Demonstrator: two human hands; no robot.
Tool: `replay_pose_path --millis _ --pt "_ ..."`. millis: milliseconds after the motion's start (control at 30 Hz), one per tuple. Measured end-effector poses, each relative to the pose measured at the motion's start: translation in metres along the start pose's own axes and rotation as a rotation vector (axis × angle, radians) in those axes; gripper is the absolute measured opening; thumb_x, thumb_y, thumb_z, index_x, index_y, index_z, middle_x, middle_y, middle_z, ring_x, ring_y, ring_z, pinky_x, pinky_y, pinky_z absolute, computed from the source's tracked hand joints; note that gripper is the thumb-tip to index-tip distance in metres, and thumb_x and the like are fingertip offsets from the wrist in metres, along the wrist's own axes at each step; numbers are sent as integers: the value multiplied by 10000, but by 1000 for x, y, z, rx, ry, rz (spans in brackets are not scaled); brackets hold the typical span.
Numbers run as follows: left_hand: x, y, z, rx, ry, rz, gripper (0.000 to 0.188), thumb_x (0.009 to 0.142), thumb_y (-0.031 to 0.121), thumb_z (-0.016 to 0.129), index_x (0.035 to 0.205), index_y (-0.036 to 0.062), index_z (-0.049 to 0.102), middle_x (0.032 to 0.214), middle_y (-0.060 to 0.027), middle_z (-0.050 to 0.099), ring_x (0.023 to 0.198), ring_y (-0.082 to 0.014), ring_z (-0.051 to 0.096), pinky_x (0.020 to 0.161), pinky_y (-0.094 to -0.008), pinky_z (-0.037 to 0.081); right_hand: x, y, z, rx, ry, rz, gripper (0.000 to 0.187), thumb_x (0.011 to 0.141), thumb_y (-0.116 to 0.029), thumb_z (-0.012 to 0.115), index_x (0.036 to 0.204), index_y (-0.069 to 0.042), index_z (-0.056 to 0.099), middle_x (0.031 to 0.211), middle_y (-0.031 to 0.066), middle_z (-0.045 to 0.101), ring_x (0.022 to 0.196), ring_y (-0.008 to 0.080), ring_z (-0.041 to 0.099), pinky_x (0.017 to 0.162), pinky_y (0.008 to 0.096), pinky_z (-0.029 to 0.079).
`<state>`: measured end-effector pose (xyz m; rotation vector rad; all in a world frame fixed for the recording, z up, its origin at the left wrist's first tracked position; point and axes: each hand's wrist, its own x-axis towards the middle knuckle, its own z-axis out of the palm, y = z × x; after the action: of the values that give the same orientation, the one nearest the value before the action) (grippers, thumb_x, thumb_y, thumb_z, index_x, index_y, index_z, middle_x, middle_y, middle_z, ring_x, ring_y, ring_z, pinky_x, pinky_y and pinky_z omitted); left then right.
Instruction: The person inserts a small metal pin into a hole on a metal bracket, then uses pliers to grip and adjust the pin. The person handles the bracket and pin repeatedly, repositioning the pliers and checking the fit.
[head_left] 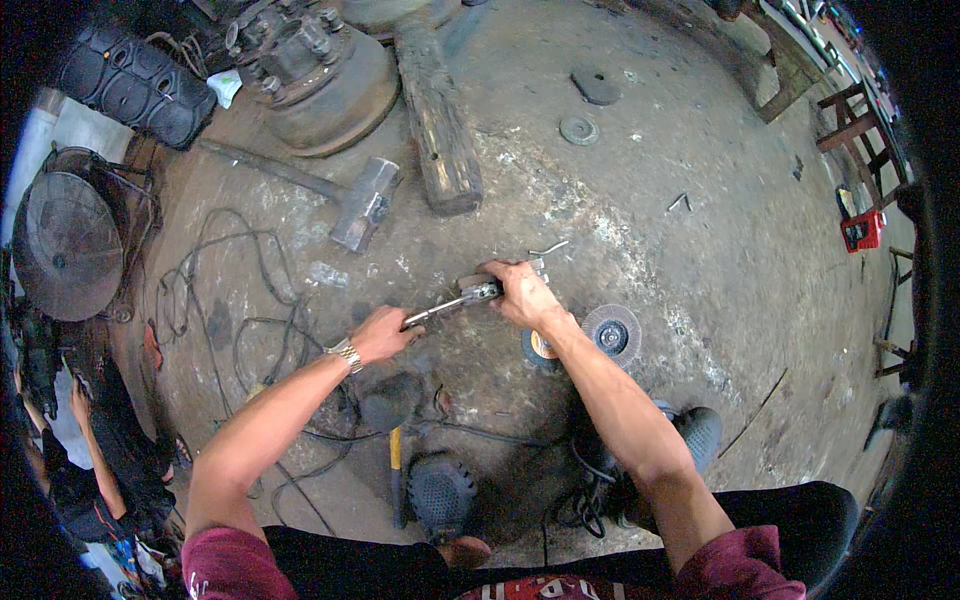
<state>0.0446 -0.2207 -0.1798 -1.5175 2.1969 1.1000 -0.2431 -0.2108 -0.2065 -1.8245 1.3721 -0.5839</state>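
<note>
Low over the stained floor, my left hand, with a metal-band watch at its wrist, is closed on the handle end of a slim silver metal tool that resembles pliers. At the tool's other end, my right hand is closed round a small grey metal piece, partly hidden by the fingers. Whether the tool's jaws clamp this piece I cannot tell. Beside my right wrist lie a grey flap disc and a disc with an orange label, which my forearm partly covers.
A sledgehammer and a wooden beam lie ahead, beside a heavy round metal base. Loose cable loops across the left floor. A yellow-handled tool lies near my foot. A fan and another person's arm are at left.
</note>
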Motion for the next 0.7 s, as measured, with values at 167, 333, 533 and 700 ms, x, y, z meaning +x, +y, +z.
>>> replay_pose_path --millis 167,333,533,700 --pt "16 -19 12 119 171 241 289 921 235 634 970 -47 592 917 -243 601 877 -440 601 764 -507 480 4 6 3 -60 99 -59 427 682 15 710 1100 1 626 1075 231 657 1023 439 621 924 479 501" --pt "14 -14 11 201 144 164 272 925 222 619 989 -39 581 952 -231 597 925 -450 590 814 -515 481 1 -20 -10 -10 37 101 439 694 -22 759 1114 -10 632 1095 213 658 1056 421 618 930 474 500" --pt "21 -11 -4 56 -5 137 336 949 295 619 1057 -23 618 933 -211 669 903 -388 640 782 -484 499 -40 -44 -72 180 533 106 385 804 -89 778 1174 -61 677 1125 145 714 1095 277 671 962 377 501" --pt "30 -11 -2 -56 -86 66 372 947 348 621 887 -15 670 749 -150 695 765 -341 675 749 -460 522 -129 -8 -113 331 985 471 128 858 4 686 983 19 663 867 53 680 811 129 621 765 275 507"
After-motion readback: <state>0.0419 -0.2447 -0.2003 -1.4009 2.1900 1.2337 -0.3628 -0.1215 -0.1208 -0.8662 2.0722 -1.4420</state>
